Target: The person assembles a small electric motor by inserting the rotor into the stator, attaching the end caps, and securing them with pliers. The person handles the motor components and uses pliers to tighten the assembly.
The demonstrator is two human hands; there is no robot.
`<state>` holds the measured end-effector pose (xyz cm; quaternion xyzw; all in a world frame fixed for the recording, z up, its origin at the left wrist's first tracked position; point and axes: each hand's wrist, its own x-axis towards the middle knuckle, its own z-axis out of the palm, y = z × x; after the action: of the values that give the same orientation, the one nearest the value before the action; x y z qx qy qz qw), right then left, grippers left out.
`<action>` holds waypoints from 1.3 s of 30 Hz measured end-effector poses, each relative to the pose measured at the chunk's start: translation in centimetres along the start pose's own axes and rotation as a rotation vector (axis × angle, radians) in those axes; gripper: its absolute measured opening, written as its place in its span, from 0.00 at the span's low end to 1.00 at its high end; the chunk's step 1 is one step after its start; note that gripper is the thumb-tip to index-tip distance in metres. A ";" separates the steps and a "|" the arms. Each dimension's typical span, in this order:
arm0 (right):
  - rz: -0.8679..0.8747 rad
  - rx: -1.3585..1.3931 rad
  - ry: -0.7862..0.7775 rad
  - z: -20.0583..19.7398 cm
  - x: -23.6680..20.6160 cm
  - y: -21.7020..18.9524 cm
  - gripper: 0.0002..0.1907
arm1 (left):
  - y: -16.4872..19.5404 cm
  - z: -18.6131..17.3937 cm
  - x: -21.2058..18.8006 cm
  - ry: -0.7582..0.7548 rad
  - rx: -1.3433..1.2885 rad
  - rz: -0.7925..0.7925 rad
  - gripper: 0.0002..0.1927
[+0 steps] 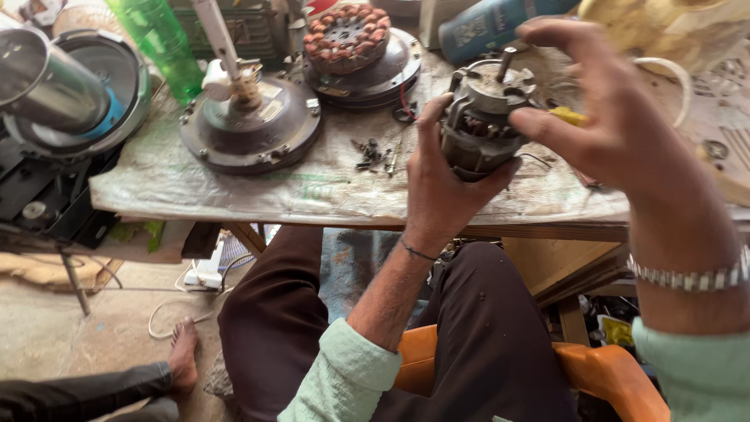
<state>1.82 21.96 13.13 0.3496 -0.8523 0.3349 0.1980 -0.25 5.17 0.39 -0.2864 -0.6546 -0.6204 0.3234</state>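
A: Where does the small electric motor (480,117) sit?

B: Above the workbench (234,184) edge. The left hand (437,184) wraps its fingers around the motor's lower body.

A: And its axis?

B: Near upright, shaft tipped up and slightly right. The right hand (605,109) pinches the top, fingers curled.

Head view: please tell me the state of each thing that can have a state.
Small grey electric motor: lifted, shaft upward, gripped by left hand.
Right hand: fingers on motor top.
Round dark fan motor housing: closed, flat on bench.
Copper-wound stator: exposed, on open housing.
Green plastic bottle: tilted.
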 end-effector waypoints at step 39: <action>0.285 -0.041 0.836 10.5 -2.8 -4.6 0.09 | 0.5 -1.2 -0.8 0.108 -0.054 -0.054 0.60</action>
<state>6.04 13.38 6.21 0.0592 -0.7449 0.4547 0.4847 0.71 3.99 0.12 -0.2434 -0.6268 -0.6607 0.3337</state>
